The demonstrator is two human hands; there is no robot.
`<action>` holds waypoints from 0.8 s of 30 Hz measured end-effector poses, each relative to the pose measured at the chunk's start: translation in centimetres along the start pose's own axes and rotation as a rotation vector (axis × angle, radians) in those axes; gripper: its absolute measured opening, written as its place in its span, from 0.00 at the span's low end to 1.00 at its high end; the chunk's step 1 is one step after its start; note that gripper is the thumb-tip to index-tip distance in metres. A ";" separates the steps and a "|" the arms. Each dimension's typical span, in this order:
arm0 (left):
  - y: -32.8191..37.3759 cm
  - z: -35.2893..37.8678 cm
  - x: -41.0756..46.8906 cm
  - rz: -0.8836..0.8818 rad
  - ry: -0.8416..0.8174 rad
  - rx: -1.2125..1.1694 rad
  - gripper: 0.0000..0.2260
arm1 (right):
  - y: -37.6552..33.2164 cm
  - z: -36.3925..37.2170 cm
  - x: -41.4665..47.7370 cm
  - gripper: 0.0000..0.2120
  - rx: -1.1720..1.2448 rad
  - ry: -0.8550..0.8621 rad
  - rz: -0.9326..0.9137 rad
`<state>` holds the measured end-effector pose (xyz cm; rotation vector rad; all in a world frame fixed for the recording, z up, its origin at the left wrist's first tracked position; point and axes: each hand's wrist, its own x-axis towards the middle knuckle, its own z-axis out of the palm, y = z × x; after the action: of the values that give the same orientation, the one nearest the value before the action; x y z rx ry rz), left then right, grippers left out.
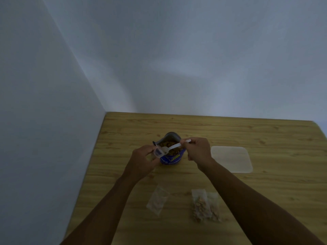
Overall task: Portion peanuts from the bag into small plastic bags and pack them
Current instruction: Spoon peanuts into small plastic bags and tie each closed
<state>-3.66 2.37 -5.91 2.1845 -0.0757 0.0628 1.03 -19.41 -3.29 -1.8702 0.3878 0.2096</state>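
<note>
A blue peanut bag (171, 159) stands open on the wooden table (230, 135), with brown peanuts showing at its mouth. My left hand (144, 160) holds a small clear plastic bag (158, 152) open just left of the peanut bag's mouth. My right hand (199, 149) pinches the handle of a white plastic spoon (174, 146), whose bowl sits at the small bag's opening. Near the table's front lie two small bags filled with peanuts (204, 207) and another small plastic bag (157, 200) that looks nearly empty.
A pale translucent lid or tray (231, 159) lies flat to the right of my right hand. White walls meet at a corner behind the table's far left edge.
</note>
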 end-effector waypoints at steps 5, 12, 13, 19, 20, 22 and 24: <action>0.3 0.0 -0.2 -0.003 0.012 -0.043 0.14 | 0.2 -0.7 0.4 0.05 0.116 -0.008 0.099; 0.5 0.0 0.0 -0.117 0.057 -0.094 0.13 | 0.3 -2.3 0.8 0.05 0.267 -0.027 0.229; 0.6 0.0 0.1 -0.130 0.061 -0.084 0.13 | 0.4 -2.6 0.9 0.05 0.282 -0.023 0.249; 0.9 0.4 0.5 -0.118 0.087 -0.022 0.12 | -0.4 -5.0 1.2 0.08 0.347 -0.030 0.278; 1.0 0.5 0.6 -0.115 0.087 -0.022 0.12 | -0.8 -5.4 1.2 0.08 0.344 -0.039 0.259; 1.5 0.7 0.9 -0.114 0.084 -0.025 0.13 | -2.0 -6.1 1.2 0.08 0.318 -0.063 0.211; 1.9 0.8 1.2 -0.109 0.080 -0.021 0.12 | -3.3 -6.7 1.0 0.08 0.270 -0.092 0.147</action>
<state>-2.64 0.56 -4.75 2.1589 0.0883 0.0872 2.85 -24.92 1.46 -1.5621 0.4667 0.3247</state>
